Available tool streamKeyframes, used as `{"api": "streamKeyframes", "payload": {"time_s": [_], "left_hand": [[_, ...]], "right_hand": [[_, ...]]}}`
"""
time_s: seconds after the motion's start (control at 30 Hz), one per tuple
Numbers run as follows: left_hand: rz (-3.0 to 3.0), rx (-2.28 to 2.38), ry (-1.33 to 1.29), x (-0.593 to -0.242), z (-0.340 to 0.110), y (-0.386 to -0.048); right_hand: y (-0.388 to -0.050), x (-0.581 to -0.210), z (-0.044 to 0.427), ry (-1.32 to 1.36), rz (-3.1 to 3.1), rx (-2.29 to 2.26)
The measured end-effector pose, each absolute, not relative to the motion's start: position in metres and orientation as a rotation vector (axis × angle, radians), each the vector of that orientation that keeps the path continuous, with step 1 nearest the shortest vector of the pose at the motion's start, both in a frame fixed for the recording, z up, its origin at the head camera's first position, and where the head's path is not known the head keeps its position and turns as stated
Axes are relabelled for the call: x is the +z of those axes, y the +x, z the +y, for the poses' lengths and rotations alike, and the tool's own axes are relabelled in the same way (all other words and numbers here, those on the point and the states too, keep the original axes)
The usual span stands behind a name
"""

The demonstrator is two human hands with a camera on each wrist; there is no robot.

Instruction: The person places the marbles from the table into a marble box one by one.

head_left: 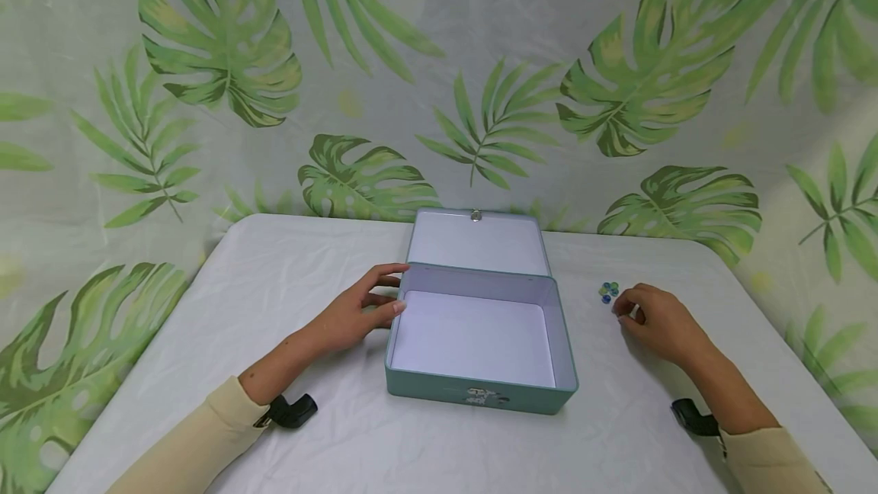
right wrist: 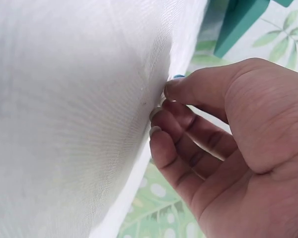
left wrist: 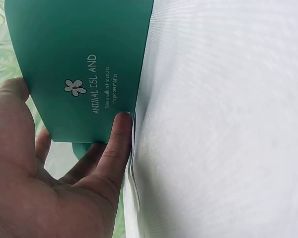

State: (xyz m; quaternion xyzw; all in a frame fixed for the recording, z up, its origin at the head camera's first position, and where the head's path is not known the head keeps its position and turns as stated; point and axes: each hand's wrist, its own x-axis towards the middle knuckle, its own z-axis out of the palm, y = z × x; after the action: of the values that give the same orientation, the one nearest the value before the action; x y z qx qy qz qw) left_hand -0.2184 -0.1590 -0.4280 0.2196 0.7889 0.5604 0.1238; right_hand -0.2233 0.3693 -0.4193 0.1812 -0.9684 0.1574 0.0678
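An open teal tin box with a pale inside stands on the white table. At its left side my left hand grips it, thumb on the rim and other fingers around the back left corner. The left wrist view shows the fingers against the teal side wall, which bears a white flower and lettering. My right hand is right of the box, fingertips down at the cloth beside several small blue and green glass beads. One blue bead shows beyond the thumb. Whether the fingertips pinch a bead is hidden.
The hinged lid leans back behind the box, with a metal clasp at its top edge. A white cloth covers the table. A leaf-patterned curtain hangs behind the table's back edge.
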Motion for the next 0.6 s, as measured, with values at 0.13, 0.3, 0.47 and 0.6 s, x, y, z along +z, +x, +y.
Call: {"api": "streamKeyframes", "payload": {"time_s": [0.13, 0.3, 0.47, 0.6], "left_hand": [[2.299, 1.635, 0.64, -0.427, -0.159, -0.218], [2.298, 1.638, 0.634, -0.428, -0.159, -0.218], [2.293, 1.643, 0.63, -0.428, -0.159, -0.218], [2.294, 1.643, 0.631, -0.427, -0.159, -0.218]], "right_hand": [[-0.223, -0.418, 0.368, 0.549, -2.92, 0.475], [-0.223, -0.417, 0.364, 0.581, -2.841, 0.471], [-0.219, -0.413, 0.353, 0.652, -2.715, 0.485], [-0.214, -0.406, 0.34, 0.684, -2.639, 0.516]]}}
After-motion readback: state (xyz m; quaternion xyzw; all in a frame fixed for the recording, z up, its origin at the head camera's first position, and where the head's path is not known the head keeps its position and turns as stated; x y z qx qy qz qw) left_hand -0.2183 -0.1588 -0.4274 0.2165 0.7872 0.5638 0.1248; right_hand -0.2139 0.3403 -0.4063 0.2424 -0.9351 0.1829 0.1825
